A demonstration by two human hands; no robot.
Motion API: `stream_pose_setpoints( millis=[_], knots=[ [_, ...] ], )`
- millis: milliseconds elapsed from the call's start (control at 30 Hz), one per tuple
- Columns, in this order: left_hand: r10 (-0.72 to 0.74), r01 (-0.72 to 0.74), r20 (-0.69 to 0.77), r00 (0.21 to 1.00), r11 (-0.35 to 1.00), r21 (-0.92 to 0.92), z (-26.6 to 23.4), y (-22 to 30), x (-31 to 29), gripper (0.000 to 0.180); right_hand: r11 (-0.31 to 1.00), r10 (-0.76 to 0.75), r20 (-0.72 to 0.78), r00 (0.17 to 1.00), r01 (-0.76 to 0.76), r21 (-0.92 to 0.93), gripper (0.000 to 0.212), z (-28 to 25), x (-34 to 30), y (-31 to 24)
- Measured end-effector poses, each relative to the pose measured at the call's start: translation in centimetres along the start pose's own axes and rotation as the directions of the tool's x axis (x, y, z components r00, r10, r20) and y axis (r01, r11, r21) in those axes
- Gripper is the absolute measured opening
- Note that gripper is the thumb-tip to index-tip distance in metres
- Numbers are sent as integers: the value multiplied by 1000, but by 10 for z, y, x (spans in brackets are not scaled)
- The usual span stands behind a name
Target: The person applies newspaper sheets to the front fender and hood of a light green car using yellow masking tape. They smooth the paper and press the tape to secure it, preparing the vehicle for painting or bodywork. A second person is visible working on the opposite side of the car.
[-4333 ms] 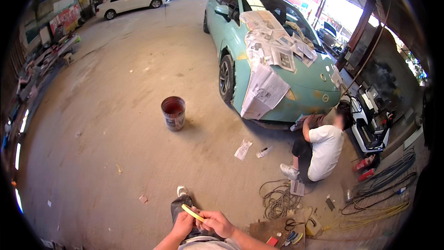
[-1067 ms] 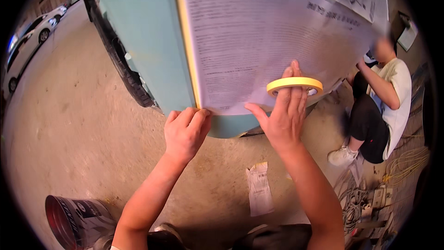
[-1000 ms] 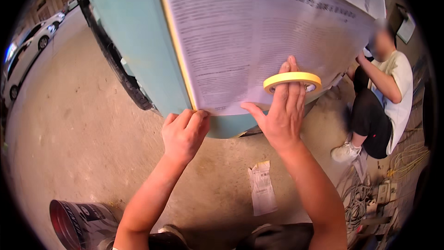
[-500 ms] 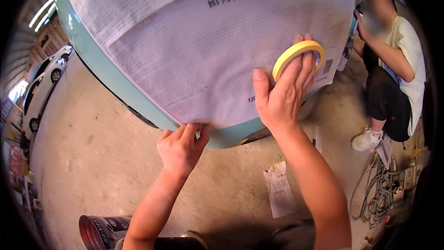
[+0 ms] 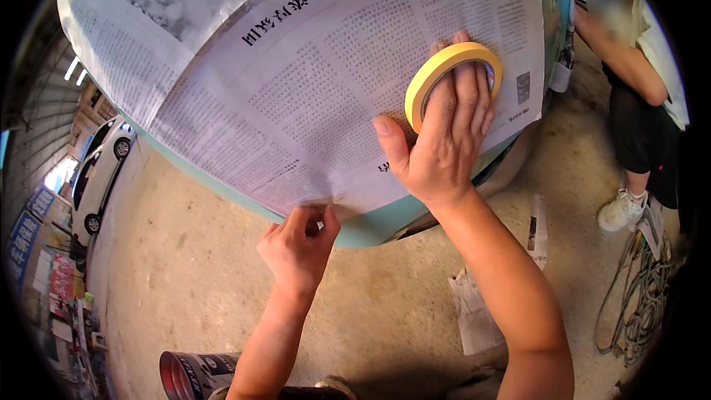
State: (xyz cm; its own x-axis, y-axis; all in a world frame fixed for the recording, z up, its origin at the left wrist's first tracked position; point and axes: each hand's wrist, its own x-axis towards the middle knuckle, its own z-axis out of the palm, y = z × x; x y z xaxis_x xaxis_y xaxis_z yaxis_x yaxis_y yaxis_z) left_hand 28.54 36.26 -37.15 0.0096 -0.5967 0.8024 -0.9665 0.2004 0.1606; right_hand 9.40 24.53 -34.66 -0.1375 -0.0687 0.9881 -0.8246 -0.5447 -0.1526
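Sheets of newspaper (image 5: 311,96) cover a pale green curved car panel (image 5: 363,228), which shows along their lower edge. My right hand (image 5: 444,141) lies flat on the paper, fingers stretched out. A roll of yellow masking tape (image 5: 418,92) rings its fingers, which pass through the hole. At the paper's lower edge, my left hand (image 5: 296,244) is closed in a pinch, thumb against the curled fingers. Whatever lies between those fingertips is hidden; a faint brownish strip shows on the paper just above them.
At the right a person (image 5: 637,96) crouches beside the car. Coiled cable (image 5: 637,296) and paper scraps (image 5: 474,311) lie on the concrete floor. A dark metal can (image 5: 192,374) stands at lower left by my forearm. Farther left is a parked white car (image 5: 100,178).
The view has shifted, so the panel fills more of the upper left. Both hands keep nearly the same places on the newspaper: the right flat with the tape roll, the left pinching at the edge.
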Motion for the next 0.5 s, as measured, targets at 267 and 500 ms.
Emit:
stream_pose_setpoints(
  millis=[267, 500],
  knots=[
    [-94, 99, 53, 994, 990, -99, 1, 8, 8, 22, 999, -38, 94, 995, 40, -29, 80, -12, 3, 6],
    [-281, 297, 135, 950, 949, -111, -1, 14, -1, 17, 998, -62, 52, 997, 63, -22, 80, -7, 4, 7]
  ],
)
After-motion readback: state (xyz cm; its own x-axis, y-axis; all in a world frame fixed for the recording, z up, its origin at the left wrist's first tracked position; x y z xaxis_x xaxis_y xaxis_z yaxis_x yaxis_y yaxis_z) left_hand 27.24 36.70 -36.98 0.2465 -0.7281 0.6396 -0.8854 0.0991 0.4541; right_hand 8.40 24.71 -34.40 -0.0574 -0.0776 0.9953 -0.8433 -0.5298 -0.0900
